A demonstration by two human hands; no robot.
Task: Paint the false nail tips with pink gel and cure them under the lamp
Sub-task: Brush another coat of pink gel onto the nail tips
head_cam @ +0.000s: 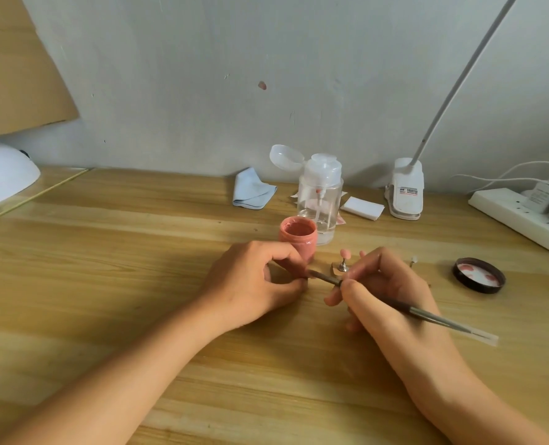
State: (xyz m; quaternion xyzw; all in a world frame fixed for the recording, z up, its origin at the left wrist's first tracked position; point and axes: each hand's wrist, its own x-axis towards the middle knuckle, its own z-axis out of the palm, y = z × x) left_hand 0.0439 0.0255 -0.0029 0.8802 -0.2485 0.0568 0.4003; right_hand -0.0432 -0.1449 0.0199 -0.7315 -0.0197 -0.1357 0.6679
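Right hand [391, 303]: fingers [367, 260] pinch brush [379, 298] low on shaft, bristle end pointing left. Left hand [253, 284]: fingers [282, 252] curled, tips pressed together right at brush tip; whatever they hold is hidden, cannot tell. Between hands, pink-painted nail tip [343, 253] upright on metal stand [342, 267]. Second, pale nail tip [413, 261] just right of right hand. Open pink gel jar [297, 240] just behind left fingers, clear pump bottle [320, 200] behind it. Jar lid [479, 275] inside-up at right. White curing lamp [3, 173] at far left of table [106, 268].
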